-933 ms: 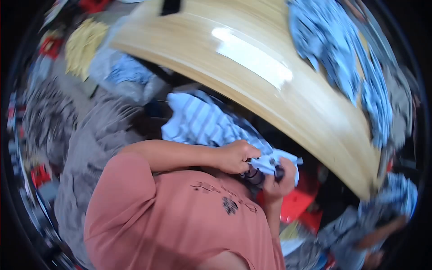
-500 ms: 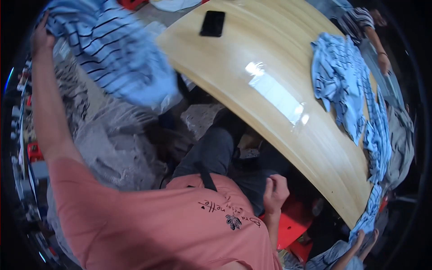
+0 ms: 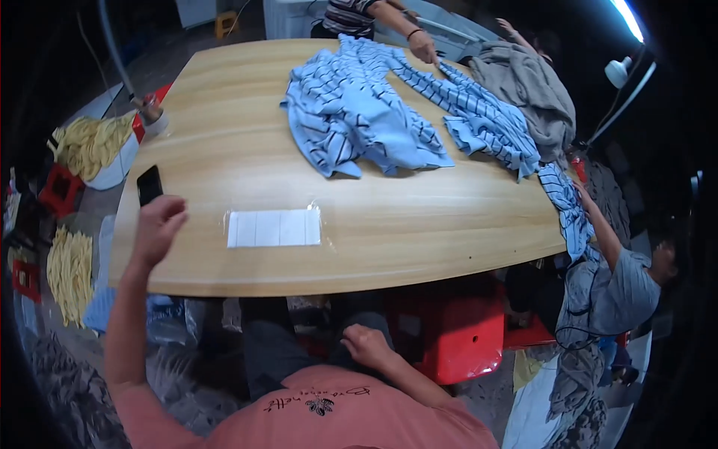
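Observation:
My left hand [image 3: 159, 228] is over the left part of the wooden table [image 3: 389, 258], just in front of a black phone [image 3: 149, 185]. Its fingers are bent, the thumb stands apart from them, and it holds nothing. Low over my lap, my right hand [image 3: 366, 345] is loosely closed, with nothing visible in it. A light blue garment with dark stripes [image 3: 359, 123] lies crumpled across the table's far middle. To its right are a second striped piece [image 3: 486, 120] and another [image 3: 566, 209] at the table's right edge.
Across the table a co-worker's hand [image 3: 423, 46] touches the striped cloth. Another person's arm [image 3: 604, 228] reaches in at the right, near a grey cloth heap [image 3: 523, 90]. A white paper strip [image 3: 274, 227] is taped down. A red stool [image 3: 464, 337] and yellow cloth [image 3: 71, 277] stand lower.
My left hand has let go of the striped garment held out at the left and has come back over the table. The view has swung round to the right.

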`<state>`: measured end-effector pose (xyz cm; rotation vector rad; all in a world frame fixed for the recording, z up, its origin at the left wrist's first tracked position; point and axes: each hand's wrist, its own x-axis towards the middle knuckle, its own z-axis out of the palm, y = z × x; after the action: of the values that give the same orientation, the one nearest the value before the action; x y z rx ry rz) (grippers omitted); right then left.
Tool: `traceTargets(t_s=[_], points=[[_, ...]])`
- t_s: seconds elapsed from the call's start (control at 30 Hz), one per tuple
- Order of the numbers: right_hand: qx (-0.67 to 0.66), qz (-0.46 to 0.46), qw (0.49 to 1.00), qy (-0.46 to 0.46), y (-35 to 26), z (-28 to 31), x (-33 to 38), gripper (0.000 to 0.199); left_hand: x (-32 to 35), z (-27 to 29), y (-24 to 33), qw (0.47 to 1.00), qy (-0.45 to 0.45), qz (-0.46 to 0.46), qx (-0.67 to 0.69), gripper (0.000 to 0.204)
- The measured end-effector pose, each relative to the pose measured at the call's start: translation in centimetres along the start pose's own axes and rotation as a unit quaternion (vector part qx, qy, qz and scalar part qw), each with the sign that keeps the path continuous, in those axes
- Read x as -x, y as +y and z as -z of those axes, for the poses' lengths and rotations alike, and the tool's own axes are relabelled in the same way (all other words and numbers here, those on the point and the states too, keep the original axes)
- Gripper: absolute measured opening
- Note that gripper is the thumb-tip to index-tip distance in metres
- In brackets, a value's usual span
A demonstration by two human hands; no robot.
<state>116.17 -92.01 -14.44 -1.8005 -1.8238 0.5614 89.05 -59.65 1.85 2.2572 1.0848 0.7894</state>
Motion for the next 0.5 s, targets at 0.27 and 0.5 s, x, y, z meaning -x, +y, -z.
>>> traceTargets(t_s=[0.27,0.5], points=[[-0.043,0.026,0.989,0.138,1.5,-1.8,0.3,0.009,-15.7,-19.7,9.6,0.964,-0.034,-0.201,-0.167,0.058],[-0.119,0.010,0.974,0.193,2.7,-2.1,0.3,0.010,-23.8,-24.5,10.2,0.871,-0.025,-0.295,-0.391,0.044]])
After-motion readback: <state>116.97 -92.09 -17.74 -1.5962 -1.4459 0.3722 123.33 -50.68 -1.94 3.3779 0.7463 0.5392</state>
